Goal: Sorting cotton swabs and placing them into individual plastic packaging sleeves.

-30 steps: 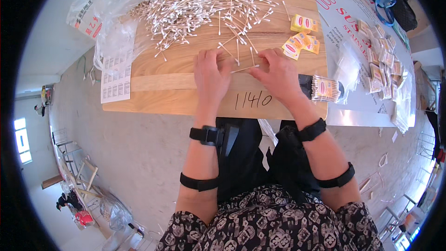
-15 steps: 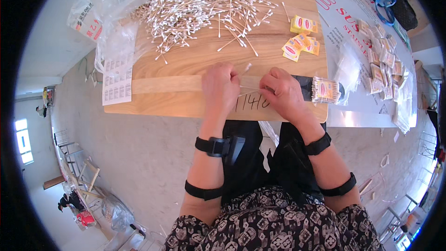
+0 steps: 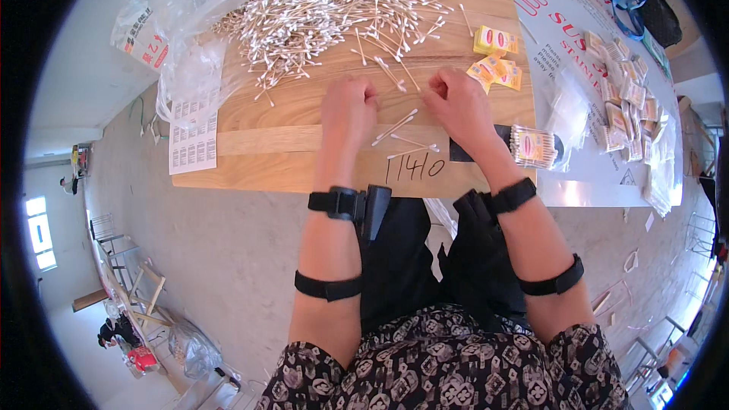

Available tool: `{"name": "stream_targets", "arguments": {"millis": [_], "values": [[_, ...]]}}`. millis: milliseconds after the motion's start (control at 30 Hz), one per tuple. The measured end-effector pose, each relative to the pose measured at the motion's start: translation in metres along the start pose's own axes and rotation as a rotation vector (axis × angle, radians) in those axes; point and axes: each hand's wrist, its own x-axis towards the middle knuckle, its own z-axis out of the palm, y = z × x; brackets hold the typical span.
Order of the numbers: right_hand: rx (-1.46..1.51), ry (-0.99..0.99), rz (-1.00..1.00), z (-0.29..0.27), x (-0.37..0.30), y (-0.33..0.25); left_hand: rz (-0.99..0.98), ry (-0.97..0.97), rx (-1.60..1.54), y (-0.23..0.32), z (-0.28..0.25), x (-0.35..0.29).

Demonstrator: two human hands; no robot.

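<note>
- A wooden surface (image 3: 281, 114) is shown in the upper centre.
- A swab pile (image 3: 319, 19) is spread near the top; loose swabs (image 3: 396, 128) are scattered at centre.
- Left hand (image 3: 348, 110) and right hand (image 3: 461, 106) are curled; whether anything is pinched cannot be told.

The left hand (image 3: 348, 110) and right hand (image 3: 458, 102) are level and apart, backs up, fingers curled in toward each other; whether the fingertips pinch cannot be made out. The left forearm (image 3: 328, 249) runs nearly straight up the view; the right forearm (image 3: 541, 235) slants inward. Both elbows are bent beside the torso.
</note>
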Motion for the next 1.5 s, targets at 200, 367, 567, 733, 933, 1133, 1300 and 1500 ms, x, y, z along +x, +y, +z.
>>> {"name": "stream_targets", "arguments": {"millis": [200, 367, 567, 733, 933, 1133, 1300, 1500], "values": [[-0.244, -0.011, -0.091, 0.016, 0.025, -0.003, 0.089, 0.086, 0.042, 0.008, 0.007, -0.022], [-0.25, -0.085, -0.012, 0.01, 0.029, 0.0, 0.126, 0.076, 0.035, 0.009, 0.009, -0.028], [0.008, -0.076, 0.004, 0.011, 0.028, 0.005, 0.129, 0.094, -0.008, 0.015, 0.008, -0.031], [-0.101, -0.166, -0.085, 0.016, 0.024, -0.009, 0.146, 0.122, -0.002, 0.016, 0.008, -0.033], [-0.091, -0.171, 0.037, 0.013, 0.039, -0.001, 0.188, 0.096, -0.062, 0.015, 0.009, -0.035], [-0.117, -0.159, 0.04, 0.01, 0.044, -0.004, 0.211, 0.117, -0.054, 0.017, 0.006, -0.039], [-0.28, -0.298, 0.034, 0.001, 0.032, -0.027, 0.216, 0.116, -0.052, 0.016, 0.007, -0.039], [-0.271, -0.207, 0.027, 0.004, 0.016, -0.023, 0.236, 0.034, -0.064, 0.013, 0.006, -0.035]]}}
